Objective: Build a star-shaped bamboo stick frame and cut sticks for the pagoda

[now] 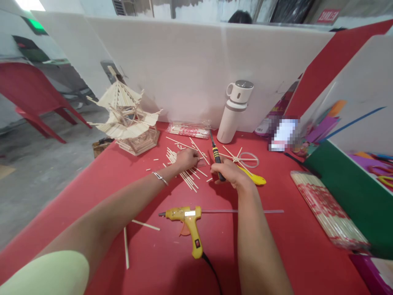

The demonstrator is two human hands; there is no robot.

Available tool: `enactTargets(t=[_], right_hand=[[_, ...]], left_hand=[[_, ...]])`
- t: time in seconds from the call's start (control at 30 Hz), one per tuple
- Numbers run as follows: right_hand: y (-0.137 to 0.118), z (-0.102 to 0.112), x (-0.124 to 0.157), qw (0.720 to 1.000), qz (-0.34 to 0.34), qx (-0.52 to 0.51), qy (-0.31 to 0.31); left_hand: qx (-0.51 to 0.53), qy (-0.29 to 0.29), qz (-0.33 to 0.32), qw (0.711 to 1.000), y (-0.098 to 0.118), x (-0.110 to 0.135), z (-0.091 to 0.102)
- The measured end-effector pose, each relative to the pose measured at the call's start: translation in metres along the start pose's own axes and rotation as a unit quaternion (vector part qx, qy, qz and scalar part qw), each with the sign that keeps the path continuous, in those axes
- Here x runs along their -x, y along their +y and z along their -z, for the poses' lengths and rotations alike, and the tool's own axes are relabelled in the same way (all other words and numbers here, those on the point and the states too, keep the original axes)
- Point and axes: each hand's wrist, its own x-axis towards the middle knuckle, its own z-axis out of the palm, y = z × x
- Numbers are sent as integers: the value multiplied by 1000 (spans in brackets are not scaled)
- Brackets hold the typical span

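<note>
My left hand (188, 158) rests palm down on a scatter of short wooden sticks (187, 177) in the middle of the red table (276, 241), its fingers curled onto them. Just to its right, my right hand (231, 172) is closed round a black and yellow cutter (216, 155) whose tip points away from me. A yellow-handled tool (255, 178) lies right beside that hand.
A yellow glue gun (188, 221) and a metal ruler (245, 211) lie near me. A wooden stick pagoda model (127, 116) stands at the back left, a white flask (235, 110) at the back. A wrapped bundle of skewers (327, 211) lies on the right.
</note>
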Motion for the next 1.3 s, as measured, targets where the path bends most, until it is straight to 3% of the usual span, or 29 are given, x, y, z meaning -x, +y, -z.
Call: enactTargets(t=[1.3], right_hand=[[1, 0, 0, 1000, 5, -2, 1]], left_hand=[[8, -13, 1, 1000, 3, 3, 5]])
